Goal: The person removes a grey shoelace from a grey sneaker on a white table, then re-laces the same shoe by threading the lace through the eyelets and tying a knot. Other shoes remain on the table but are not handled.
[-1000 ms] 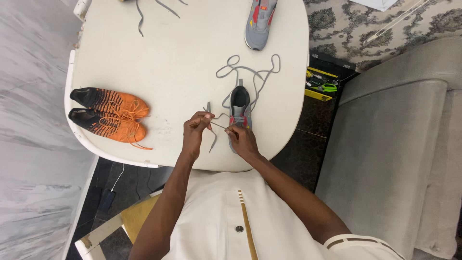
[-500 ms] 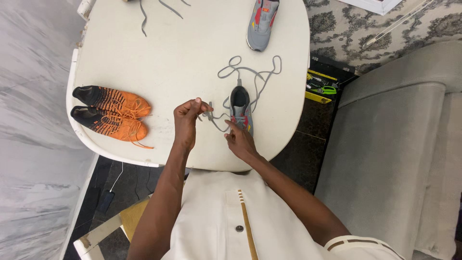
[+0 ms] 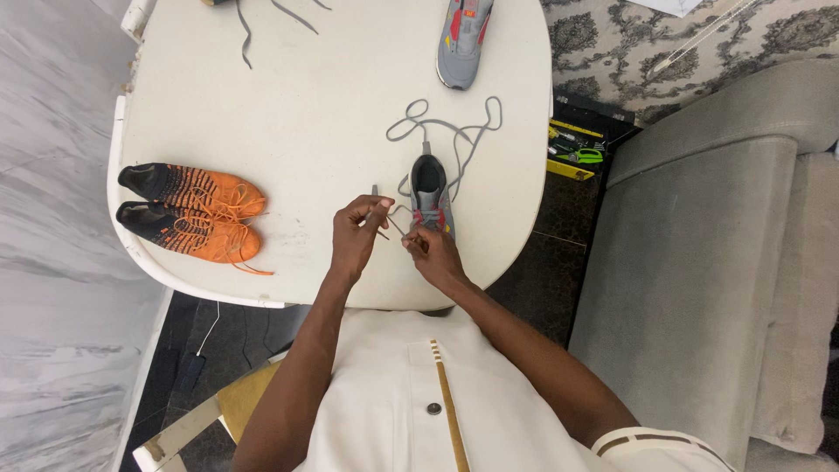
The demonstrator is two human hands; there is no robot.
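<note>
At the left of the frame, on the white oval desk, a pair of orange and black shoes is laid side by side, laces loose, well apart from the work. Upper left, a stray grey lace is seen trailing off the top edge.

Centre of frame, near the desk's lower edge: the left hand is closed in a pinch on a lace end, the tip held up and slightly away from the shoe. Just to its right, the right hand is pressed against the near end of the grey shoe, fingertips drawn together on the lace at the eyelets; the exact eyelet cannot be told.

- The grey shoe is stood upright on its sole, opening visible, its far end toward the top of the frame.
- The long grey lace is looped loosely on the desk beyond the shoe, toward upper centre.
- A second grey shoe lies at the top of the frame, apart.

Judgement on doing this step well: the lace tip is best kept stiff and short between the pinching fingers, so that it can be fed straight through the eyelet. The shoe should be steadied by the right hand so it is not dragged. Slack in the loops beyond should be kept untwisted, or a knot may be pulled in.

Right of frame: green-handled tools on the floor, then a grey sofa.
</note>
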